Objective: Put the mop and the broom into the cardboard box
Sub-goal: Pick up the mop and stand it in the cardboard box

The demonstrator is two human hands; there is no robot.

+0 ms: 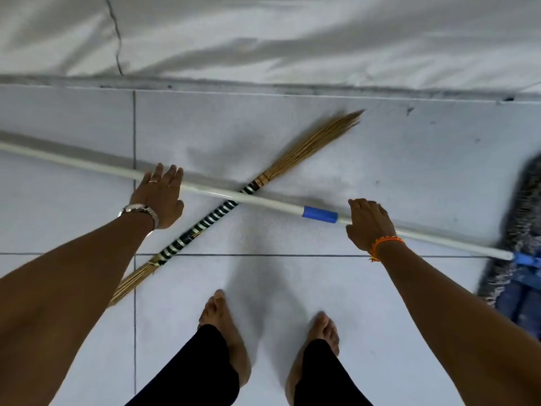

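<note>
1. Mop [524,238], smooth white pole with blue sleeve, crossing over straw broom [222,209] on tiled floor [292,288].
2. Left hand [159,197]: fingers spread, at pole; contact unclear.
3. Right hand [369,222]: fingers curled, at pole; grip unclear.

Open tiled floor [292,288] is seen on the near side of the mop handle [263,200], between the left hand [159,196] and right hand [370,224]. The broom [205,221] is crossed under the handle there. The mop head [524,230] blocks the right; a wall [292,39] closes the far side.
</note>
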